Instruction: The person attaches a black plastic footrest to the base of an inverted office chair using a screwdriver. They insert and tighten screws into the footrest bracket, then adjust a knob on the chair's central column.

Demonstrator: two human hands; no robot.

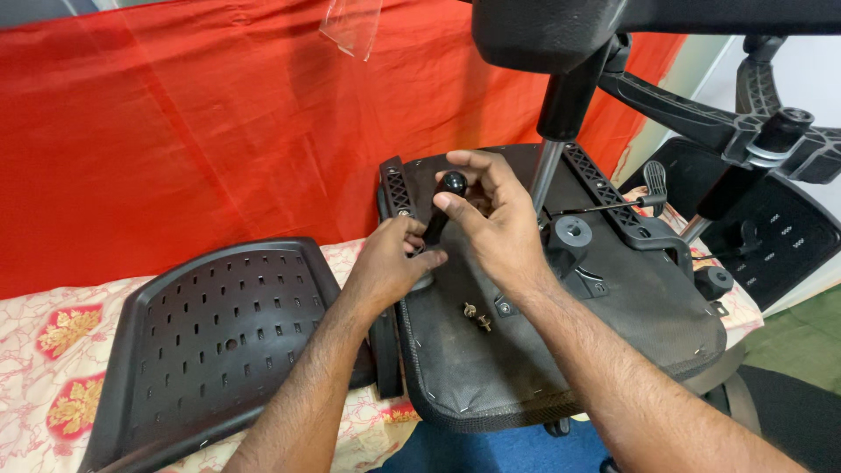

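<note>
Two hands on black knob lever [442, 206], upright above upturned office chair seat [561, 350]. My left hand [390, 263] pinches lever base, keeps it steady; my right hand [491, 219] closes grip round ball top. Seat lies underside up on bench [53, 350], so mechanism plate [604, 219] is reachable. Loose bolts [477, 315] rest on seat fabric, close by. Perforated backrest shell [210, 342] lies aside at left.
</note>
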